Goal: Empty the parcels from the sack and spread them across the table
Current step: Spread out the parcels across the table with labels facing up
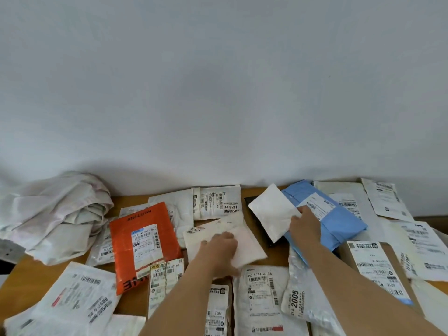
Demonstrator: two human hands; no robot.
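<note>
The crumpled white sack point(55, 214) lies slack at the table's far left against the wall. Several parcels cover the wooden table point(135, 300). My left hand point(221, 251) rests palm down on a pale pinkish-white parcel point(244, 246) in the middle, fingers curled over its near edge. My right hand point(306, 224) grips the right corner of a small white flat parcel point(270, 212), which is tilted and lifted over a black parcel point(276, 241). A blue parcel point(339, 224) lies just right of that hand.
An orange "MISTINE" parcel point(143, 243) lies left of centre. White labelled bags fill the near edge and right side, with a brown cardboard box point(380, 270) at right. A white wall point(218, 93) stands directly behind the table.
</note>
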